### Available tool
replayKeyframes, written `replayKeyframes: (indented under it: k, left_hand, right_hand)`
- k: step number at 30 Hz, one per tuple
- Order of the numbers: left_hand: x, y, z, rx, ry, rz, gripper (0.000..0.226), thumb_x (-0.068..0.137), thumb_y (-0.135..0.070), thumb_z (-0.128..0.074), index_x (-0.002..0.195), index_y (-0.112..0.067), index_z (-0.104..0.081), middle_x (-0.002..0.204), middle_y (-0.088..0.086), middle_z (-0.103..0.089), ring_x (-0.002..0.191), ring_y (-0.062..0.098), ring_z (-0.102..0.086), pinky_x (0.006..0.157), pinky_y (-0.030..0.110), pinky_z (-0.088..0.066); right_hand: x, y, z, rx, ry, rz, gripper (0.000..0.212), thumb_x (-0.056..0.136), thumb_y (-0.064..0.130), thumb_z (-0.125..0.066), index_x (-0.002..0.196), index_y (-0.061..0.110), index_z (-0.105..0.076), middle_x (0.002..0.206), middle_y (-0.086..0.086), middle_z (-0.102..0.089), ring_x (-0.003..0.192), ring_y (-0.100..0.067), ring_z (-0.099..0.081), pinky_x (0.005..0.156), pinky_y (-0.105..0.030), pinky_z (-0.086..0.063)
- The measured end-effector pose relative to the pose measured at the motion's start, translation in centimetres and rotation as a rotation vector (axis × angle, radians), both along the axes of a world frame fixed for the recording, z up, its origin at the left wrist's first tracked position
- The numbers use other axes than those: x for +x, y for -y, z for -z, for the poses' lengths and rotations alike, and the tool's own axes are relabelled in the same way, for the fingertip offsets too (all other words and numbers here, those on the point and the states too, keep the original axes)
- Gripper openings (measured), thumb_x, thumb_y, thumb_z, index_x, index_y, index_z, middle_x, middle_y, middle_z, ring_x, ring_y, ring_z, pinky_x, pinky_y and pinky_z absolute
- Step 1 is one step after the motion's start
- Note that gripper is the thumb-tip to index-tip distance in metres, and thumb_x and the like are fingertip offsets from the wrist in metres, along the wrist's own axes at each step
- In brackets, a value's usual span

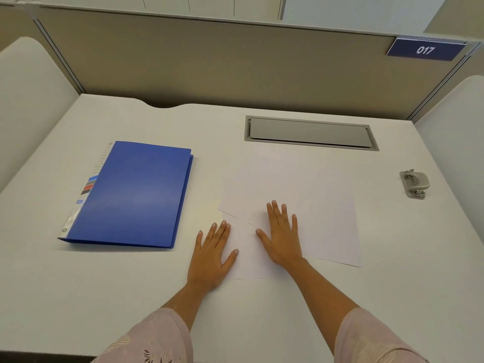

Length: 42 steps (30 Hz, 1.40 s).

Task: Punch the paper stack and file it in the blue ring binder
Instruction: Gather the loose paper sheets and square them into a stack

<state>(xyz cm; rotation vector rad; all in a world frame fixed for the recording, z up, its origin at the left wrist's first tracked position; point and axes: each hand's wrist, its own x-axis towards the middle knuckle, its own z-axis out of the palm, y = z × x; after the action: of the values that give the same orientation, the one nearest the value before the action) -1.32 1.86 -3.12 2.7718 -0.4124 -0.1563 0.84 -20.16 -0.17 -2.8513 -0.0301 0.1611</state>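
Several loose white paper sheets [314, 205] lie fanned out on the white desk [262, 305], overlapping at different angles. My right hand [281, 235] lies flat on the sheets with straight, spread fingers. My left hand [213, 254] rests flat at the sheets' left edge, its thumb on the lowest sheet. The blue ring binder [136, 195] lies closed to the left of the papers, label spine at its left side. A grey metal hole punch [415, 183] stands at the far right of the desk, apart from the paper.
A grey cable-tray lid [310, 133] is set into the desk behind the papers. Beige partition walls enclose the desk at the back and sides, with a blue sign reading 017 [425, 49] at the upper right.
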Motion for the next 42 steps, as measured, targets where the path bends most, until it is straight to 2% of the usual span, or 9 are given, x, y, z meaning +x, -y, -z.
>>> replayKeyframes:
  k: [3, 12, 15, 20, 23, 30, 34, 38, 42]
  left_hand:
    - [0.0, 0.0, 0.0, 0.016, -0.005, 0.003, 0.071, 0.093, -0.064, -0.013, 0.152, -0.028, 0.005, 0.159, -0.012, 0.008, 0.147, 0.010, 0.010, 0.117, 0.036, 0.012]
    - [0.0, 0.0, 0.1, 0.034, 0.009, 0.009, 0.072, 0.092, -0.066, -0.008, 0.152, -0.028, 0.004, 0.160, -0.011, 0.007, 0.147, 0.012, 0.007, 0.117, 0.038, 0.010]
    - [0.0, -0.1, 0.0, 0.029, 0.007, 0.011, 0.071, 0.093, -0.064, -0.012, 0.152, -0.029, 0.005, 0.159, -0.012, 0.009, 0.147, 0.012, 0.009, 0.117, 0.037, 0.011]
    - [0.0, 0.0, 0.0, 0.044, 0.004, 0.015, 0.070, 0.094, -0.063, -0.014, 0.151, -0.030, 0.008, 0.159, -0.013, 0.012, 0.147, 0.011, 0.011, 0.117, 0.038, 0.010]
    - [0.0, 0.0, -0.1, 0.043, 0.001, 0.018, 0.070, 0.093, -0.063, -0.013, 0.151, -0.030, 0.009, 0.158, -0.014, 0.014, 0.146, 0.010, 0.013, 0.117, 0.038, 0.010]
    - [-0.2, 0.0, -0.2, 0.033, 0.006, 0.018, 0.069, 0.094, -0.062, -0.014, 0.151, -0.030, 0.007, 0.159, -0.014, 0.011, 0.147, 0.009, 0.012, 0.118, 0.039, 0.008]
    - [-0.1, -0.1, -0.2, 0.038, 0.006, 0.021, 0.069, 0.093, -0.063, -0.010, 0.151, -0.031, 0.008, 0.159, -0.014, 0.011, 0.146, 0.008, 0.014, 0.118, 0.040, 0.007]
    - [-0.1, -0.1, -0.3, 0.028, 0.008, 0.019, 0.069, 0.093, -0.064, -0.009, 0.151, -0.031, 0.009, 0.159, -0.014, 0.011, 0.146, 0.008, 0.014, 0.119, 0.039, 0.007]
    - [-0.1, -0.1, -0.1, 0.031, 0.010, 0.019, 0.069, 0.093, -0.063, -0.012, 0.151, -0.031, 0.009, 0.159, -0.014, 0.012, 0.146, 0.008, 0.016, 0.119, 0.040, 0.007]
  right_hand:
    - [-0.8, 0.2, 0.9, 0.015, -0.092, -0.014, 0.071, 0.094, 0.057, -0.015, 0.150, 0.023, 0.011, 0.155, 0.011, 0.020, 0.146, -0.013, 0.017, 0.118, -0.040, 0.012]
    - [-5.3, 3.0, 1.2, 0.015, -0.058, -0.098, 0.064, 0.097, 0.055, -0.017, 0.149, 0.031, 0.012, 0.157, 0.017, 0.014, 0.144, -0.004, 0.016, 0.120, -0.037, 0.006]
    - [-5.6, 3.6, 0.9, 0.076, -0.044, -0.090, 0.062, 0.096, 0.055, -0.021, 0.151, 0.032, -0.001, 0.157, 0.019, 0.003, 0.146, -0.004, 0.006, 0.120, -0.035, 0.003]
    - [-3.6, 3.4, -0.5, 0.162, 0.032, 0.054, 0.060, 0.096, 0.047, -0.039, 0.149, 0.025, -0.023, 0.156, 0.009, -0.022, 0.146, -0.010, -0.011, 0.119, -0.029, -0.001]
    - [-2.0, 2.6, -1.1, 0.164, 0.028, 0.123, 0.070, 0.092, 0.045, -0.051, 0.150, 0.021, -0.021, 0.157, 0.003, -0.020, 0.146, -0.015, -0.013, 0.120, -0.033, -0.008]
    - [2.0, 0.6, -3.1, 0.316, -0.118, 0.660, 0.101, 0.076, 0.032, -0.075, 0.148, 0.005, -0.011, 0.152, -0.011, -0.022, 0.135, -0.033, -0.028, 0.105, -0.043, -0.037]
    - [4.5, -0.5, -4.1, 0.325, -0.250, 0.835, 0.095, 0.075, 0.014, -0.073, 0.146, 0.007, -0.010, 0.145, -0.010, -0.024, 0.122, -0.031, -0.038, 0.091, -0.037, -0.046]
    - [5.8, -0.8, -4.1, 0.249, -0.287, 0.866, 0.085, 0.077, 0.019, -0.068, 0.141, 0.002, -0.015, 0.139, -0.010, -0.027, 0.120, -0.020, -0.038, 0.090, -0.025, -0.041]
    - [6.1, -0.7, -3.8, 0.336, -0.297, 0.874, 0.085, 0.077, 0.014, -0.069, 0.142, 0.006, -0.014, 0.137, -0.008, -0.027, 0.119, -0.022, -0.042, 0.089, -0.024, -0.041]
